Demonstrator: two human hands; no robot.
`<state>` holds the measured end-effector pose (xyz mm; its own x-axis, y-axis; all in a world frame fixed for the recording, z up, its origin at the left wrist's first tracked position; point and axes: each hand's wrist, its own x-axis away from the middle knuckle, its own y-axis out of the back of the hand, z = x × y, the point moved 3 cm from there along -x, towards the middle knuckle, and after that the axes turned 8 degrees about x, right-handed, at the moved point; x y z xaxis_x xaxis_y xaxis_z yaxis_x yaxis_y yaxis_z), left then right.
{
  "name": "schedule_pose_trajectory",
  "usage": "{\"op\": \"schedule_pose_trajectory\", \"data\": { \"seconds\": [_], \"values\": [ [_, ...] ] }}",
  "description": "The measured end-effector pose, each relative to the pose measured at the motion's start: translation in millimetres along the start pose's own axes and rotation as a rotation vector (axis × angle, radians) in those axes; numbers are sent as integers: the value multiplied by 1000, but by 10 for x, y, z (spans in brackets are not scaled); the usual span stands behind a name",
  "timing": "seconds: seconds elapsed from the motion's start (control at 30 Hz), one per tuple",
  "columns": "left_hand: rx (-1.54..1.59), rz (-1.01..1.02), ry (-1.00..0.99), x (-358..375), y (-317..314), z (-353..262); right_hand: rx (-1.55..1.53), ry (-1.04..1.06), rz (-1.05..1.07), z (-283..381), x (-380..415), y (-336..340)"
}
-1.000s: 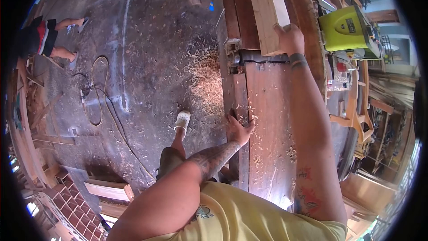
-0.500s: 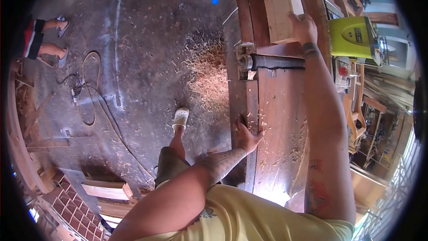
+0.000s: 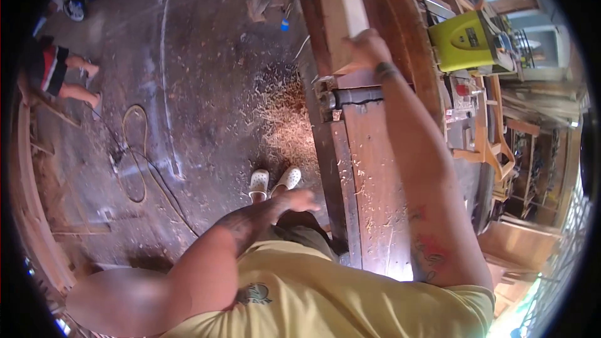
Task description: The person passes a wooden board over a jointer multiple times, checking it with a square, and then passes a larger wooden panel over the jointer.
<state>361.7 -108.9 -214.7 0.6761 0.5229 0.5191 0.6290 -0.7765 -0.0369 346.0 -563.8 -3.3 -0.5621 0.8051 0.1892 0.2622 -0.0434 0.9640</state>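
Observation:
At the top of the view, my right hand (image 3: 369, 51) is closed over the near end of a thick, pale wooden board (image 3: 335, 12). That board lies lengthwise on the far part of a long woodworking machine's wooden bed (image 3: 379, 169). Just on my side of the board's end, a dark cylindrical roller (image 3: 360, 96) crosses the bed, partly hidden by my right forearm. My left hand (image 3: 297, 200) is off the bed, in front of my legs and left of the machine's edge. Its fingers are smeared by motion, and nothing shows in it.
Wood shavings (image 3: 285, 119) are heaped on the floor left of the machine. A cable (image 3: 147, 156) loops across the floor. On the right stand a lime-green machine (image 3: 463, 40) and wooden chair frames (image 3: 491, 131). Another person's legs (image 3: 78, 81) show at far left.
My left hand has lifted off the machine's edge and moved left towards my body. My right hand stays on the board's end. The view has shifted, and both my shoes now show.

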Motion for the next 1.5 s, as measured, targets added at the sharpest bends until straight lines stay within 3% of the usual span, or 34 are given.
{"op": "schedule_pose_trajectory", "data": {
  "seconds": [0.07, 0.1, 0.13, 0.17, 0.27, 0.33, 0.43, 0.53, 0.63, 0.73, 0.77, 0.87, 0.97, 1.03, 1.1, 1.17, 1.27, 1.37, 1.47, 1.5],
  "values": [
    [40, -59, 146, 308, 124, 672, -190, -91, 2, 346, 144, 83],
    [243, -111, 294, 712, 374, 542, -262, -119, 0, 532, 214, 120],
    [315, -378, 138, 1022, 530, 571, -335, -143, -5, 727, 265, 141],
    [-26, -603, -154, 1209, 790, 604, -441, -241, 10, 946, 449, 568],
    [313, -768, 242, 1669, 1636, 281, -689, -287, -108, 1326, 261, 187],
    [514, -916, 153, 1747, 2212, -109, -848, -332, -59, 1537, 304, 191],
    [738, -1117, -116, 1565, 3080, -558, -1016, -259, -246, 1794, 356, 120],
    [828, -1098, -148, 1433, 3764, -1300, -1243, -235, -144, 1895, 451, 266],
    [228, -1047, -21, 1141, 4426, -1386, -1297, -193, -100, 2073, 408, 182],
    [-21, -1062, 169, 1360, 4404, -1765, -1232, -85, 32, 2188, 361, 184],
    [-59, -1088, 117, 1380, 4447, -1703, -1273, -86, 108, 2223, 345, 225],
    [-55, -1044, 42, 1409, 4678, -1333, -1107, 16, -368, 2395, 356, 31],
    [-62, -986, 28, 1623, 4826, -1305, -1259, -234, 134, 2423, 509, -136],
    [73, -882, -57, 1773, 4914, -1230, -1204, -330, 419, 2365, 737, 28],
    [236, -797, -170, 1913, 4894, -1186, -1211, -230, 481, 2476, 890, -275],
    [435, -757, -117, 2067, 4766, -1158, -1161, -122, 505, 2566, 1095, -368],
    [717, -682, -94, 2189, 4466, -873, -1402, -182, 608, 2554, 1425, -124],
    [974, -571, -76, 2251, 4149, -769, -1744, -354, 580, 2514, 1660, -27],
    [1130, -517, -70, 2350, 3722, -940, -2130, -252, 549, 2477, 1756, -176],
    [1154, -493, -89, 2378, 3631, -1044, -2135, -256, 517, 2419, 1802, -122]
  ]
}}
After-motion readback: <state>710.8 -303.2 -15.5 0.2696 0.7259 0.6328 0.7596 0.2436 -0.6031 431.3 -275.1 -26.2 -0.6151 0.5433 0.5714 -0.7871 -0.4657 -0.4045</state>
